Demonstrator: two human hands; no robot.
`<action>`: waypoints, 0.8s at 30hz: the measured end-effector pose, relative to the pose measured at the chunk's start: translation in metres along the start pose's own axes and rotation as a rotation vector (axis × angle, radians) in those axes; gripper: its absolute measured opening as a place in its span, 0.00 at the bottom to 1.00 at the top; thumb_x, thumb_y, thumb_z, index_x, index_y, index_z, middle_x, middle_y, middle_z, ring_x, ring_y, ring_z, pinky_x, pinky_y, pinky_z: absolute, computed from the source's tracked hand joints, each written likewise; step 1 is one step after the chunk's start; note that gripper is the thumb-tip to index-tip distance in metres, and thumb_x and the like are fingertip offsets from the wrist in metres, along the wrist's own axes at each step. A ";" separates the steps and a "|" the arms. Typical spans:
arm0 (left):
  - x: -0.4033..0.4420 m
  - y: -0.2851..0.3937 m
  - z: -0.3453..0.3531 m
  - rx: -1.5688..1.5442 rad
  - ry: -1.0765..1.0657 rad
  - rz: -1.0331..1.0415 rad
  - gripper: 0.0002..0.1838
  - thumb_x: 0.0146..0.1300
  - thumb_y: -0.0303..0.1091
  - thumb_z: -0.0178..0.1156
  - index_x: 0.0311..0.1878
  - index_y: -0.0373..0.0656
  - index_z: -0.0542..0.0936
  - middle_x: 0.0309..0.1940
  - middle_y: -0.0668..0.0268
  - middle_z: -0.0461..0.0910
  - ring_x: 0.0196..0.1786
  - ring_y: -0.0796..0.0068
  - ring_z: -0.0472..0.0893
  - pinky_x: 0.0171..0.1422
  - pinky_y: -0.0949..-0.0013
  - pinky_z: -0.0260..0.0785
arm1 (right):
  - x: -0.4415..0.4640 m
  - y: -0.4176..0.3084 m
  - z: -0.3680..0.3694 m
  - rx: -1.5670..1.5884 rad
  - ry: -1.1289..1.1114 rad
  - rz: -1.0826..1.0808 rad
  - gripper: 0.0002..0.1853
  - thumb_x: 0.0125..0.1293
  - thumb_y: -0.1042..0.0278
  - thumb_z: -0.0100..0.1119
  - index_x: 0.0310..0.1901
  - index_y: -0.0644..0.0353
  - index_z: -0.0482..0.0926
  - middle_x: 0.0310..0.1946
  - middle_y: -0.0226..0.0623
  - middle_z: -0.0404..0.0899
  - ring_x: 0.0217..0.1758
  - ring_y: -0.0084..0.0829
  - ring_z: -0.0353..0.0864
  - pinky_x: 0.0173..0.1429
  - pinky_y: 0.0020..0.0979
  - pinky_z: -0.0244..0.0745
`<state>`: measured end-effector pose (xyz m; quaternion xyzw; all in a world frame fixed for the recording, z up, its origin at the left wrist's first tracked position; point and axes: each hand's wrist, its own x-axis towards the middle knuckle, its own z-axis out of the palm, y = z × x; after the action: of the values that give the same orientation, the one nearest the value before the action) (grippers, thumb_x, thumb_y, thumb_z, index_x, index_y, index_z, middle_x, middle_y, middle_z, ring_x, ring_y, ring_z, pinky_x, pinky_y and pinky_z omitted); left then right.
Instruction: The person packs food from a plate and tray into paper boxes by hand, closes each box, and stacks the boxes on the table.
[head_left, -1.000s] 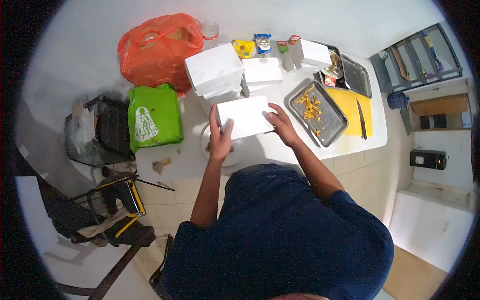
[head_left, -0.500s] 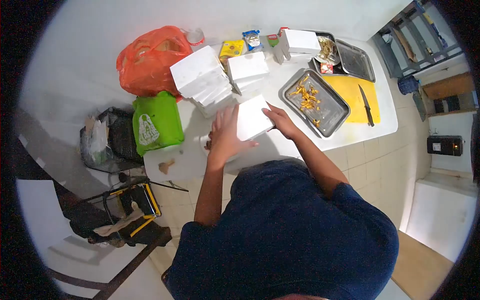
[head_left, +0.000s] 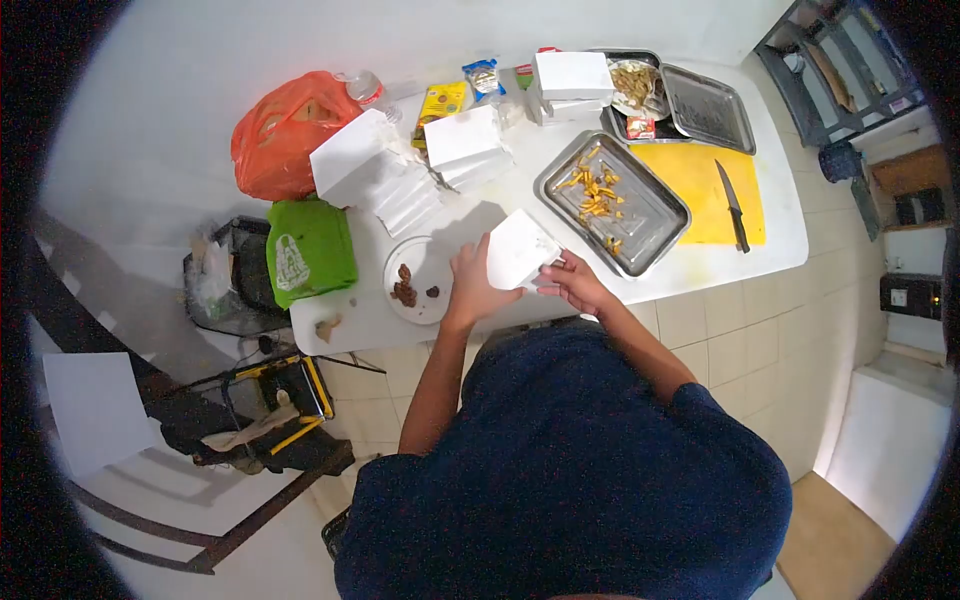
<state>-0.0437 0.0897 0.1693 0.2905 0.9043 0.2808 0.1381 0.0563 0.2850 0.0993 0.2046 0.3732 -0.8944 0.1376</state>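
A white cardboard food box [head_left: 516,248] is held tilted between both hands, close in front of my body. My left hand [head_left: 477,286] grips its left side, fingers along the edge. The fingers of my right hand [head_left: 577,284] are closed on its lower right corner, at a flap. Just left of my left hand, a white plate [head_left: 437,262] carries several dark brown food pieces [head_left: 404,288]. Beyond the right hand lies a metal tray [head_left: 655,225] with yellow-brown fries-like strips [head_left: 597,193]. What the box contains is hidden.
Stacks of white boxes [head_left: 350,158] stand along the back, beside an orange plastic bag [head_left: 290,130] and a green bag [head_left: 325,250]. A black-handled knife [head_left: 736,212] lies on the yellow cutting board [head_left: 690,185]. Another tray [head_left: 715,110] sits behind.
The box has been tilted and turned in my hands, and my right hand has shifted down to its lower corner. The plate with the brown pieces has come fully into view.
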 end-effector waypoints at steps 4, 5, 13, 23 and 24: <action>0.003 0.021 0.014 0.018 -0.030 -0.007 0.58 0.32 0.47 0.76 0.68 0.31 0.60 0.54 0.46 0.65 0.58 0.45 0.65 0.66 0.52 0.57 | -0.004 0.016 -0.021 -0.054 -0.012 0.024 0.21 0.63 0.75 0.60 0.58 0.60 0.69 0.49 0.37 0.78 0.51 0.34 0.80 0.53 0.37 0.80; 0.004 0.024 0.018 0.016 -0.022 0.003 0.57 0.33 0.47 0.76 0.68 0.31 0.60 0.54 0.46 0.65 0.58 0.45 0.65 0.65 0.52 0.57 | -0.003 0.016 -0.027 -0.071 -0.042 0.024 0.21 0.63 0.75 0.60 0.57 0.60 0.70 0.49 0.37 0.79 0.50 0.33 0.80 0.52 0.36 0.80; 0.013 0.024 0.044 0.016 0.002 0.057 0.54 0.34 0.48 0.76 0.65 0.33 0.64 0.54 0.46 0.67 0.59 0.47 0.65 0.65 0.52 0.57 | 0.010 0.014 -0.054 -0.207 -0.110 -0.024 0.18 0.61 0.73 0.63 0.53 0.64 0.73 0.45 0.36 0.82 0.45 0.30 0.83 0.46 0.33 0.81; 0.022 0.019 0.043 -0.067 0.012 0.003 0.52 0.38 0.49 0.75 0.67 0.36 0.64 0.55 0.50 0.68 0.60 0.51 0.66 0.67 0.55 0.55 | 0.024 0.013 -0.062 -0.306 -0.110 -0.058 0.16 0.64 0.72 0.61 0.50 0.65 0.70 0.40 0.40 0.83 0.44 0.32 0.84 0.44 0.32 0.81; 0.024 0.016 0.043 -0.080 0.010 0.007 0.52 0.37 0.50 0.75 0.66 0.36 0.64 0.54 0.49 0.68 0.60 0.50 0.66 0.67 0.55 0.56 | 0.024 0.014 -0.062 -0.300 -0.087 -0.069 0.16 0.64 0.73 0.59 0.52 0.63 0.68 0.41 0.41 0.83 0.44 0.33 0.84 0.44 0.32 0.81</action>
<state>-0.0374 0.1332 0.1423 0.2865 0.8920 0.3185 0.1439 0.0572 0.3181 0.0396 0.1300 0.5029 -0.8409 0.1520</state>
